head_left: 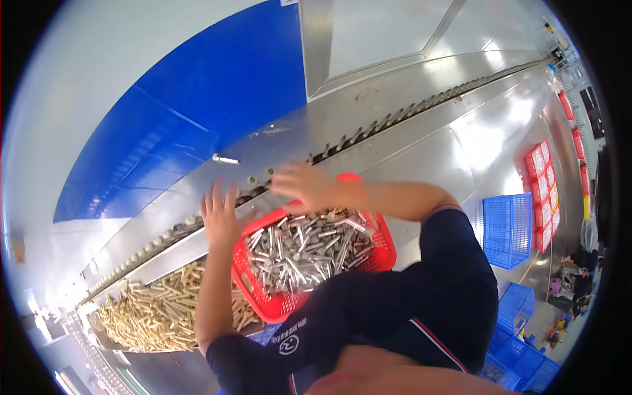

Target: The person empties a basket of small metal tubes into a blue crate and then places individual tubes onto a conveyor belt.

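Note:
My left hand (220, 209) is raised beside the slotted conveyor chain (368, 131), left of the red basket. Its fingers are spread and hold nothing visible. My right hand (306, 187) hovers over the chain at the basket's far edge, thumb apart from the fingers, with nothing seen in it. Between my arms the red plastic basket (390, 247) is heaped with silver metal bolt-like pieces (306, 247). One silver bolt-like piece (227, 159) lies on the metal surface beyond the chain. Small round-ended pieces (252, 179) sit along the chain near my fingers.
A pile of brass-coloured rods (155, 309) lies at the lower left. Blue crates (507, 230) stand at the right, beside stacked red baskets (541, 194). A blue panel (217, 85) rises behind the chain. Other people (579, 283) are at the far right.

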Motion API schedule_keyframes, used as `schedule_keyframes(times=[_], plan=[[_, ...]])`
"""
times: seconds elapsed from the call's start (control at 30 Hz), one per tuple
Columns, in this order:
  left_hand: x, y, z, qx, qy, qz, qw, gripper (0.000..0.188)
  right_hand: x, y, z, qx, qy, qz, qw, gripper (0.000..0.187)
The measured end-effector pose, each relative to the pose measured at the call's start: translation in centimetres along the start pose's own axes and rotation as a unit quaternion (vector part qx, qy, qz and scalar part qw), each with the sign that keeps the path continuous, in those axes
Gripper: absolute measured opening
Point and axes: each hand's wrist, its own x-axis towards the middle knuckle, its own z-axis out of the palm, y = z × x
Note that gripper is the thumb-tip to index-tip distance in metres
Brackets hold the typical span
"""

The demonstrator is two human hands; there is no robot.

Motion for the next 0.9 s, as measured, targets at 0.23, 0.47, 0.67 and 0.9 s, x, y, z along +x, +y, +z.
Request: schedule_keyframes(times=[0.23,0.47,0.67,0.9], plan=[[1.5,-4.0,5.9,0.002,-0.059,0.095,0.994,0.022,8.0,5.2,2.5,-0.064,-0.132,0.084,0.986,0.024],[-6.2,4.0,-0.4,-0.174,-0.277,0.047,0.944,0.042,-2.8,-3.7,0.8,0.036,-0.265,-0.045,0.962,0.062],[-2.8,-2.9,-1.0,0.051,0.039,-0.044,0.997,0.037,4.8,-1.6,3.2,-0.032,0.003,0.035,0.999,0.07],[-1.2,-9.5,3.8,-0.023,0.052,0.098,0.994,0.008,9.3,3.9,10.1,-0.079,-0.117,0.026,0.99,0.027]])
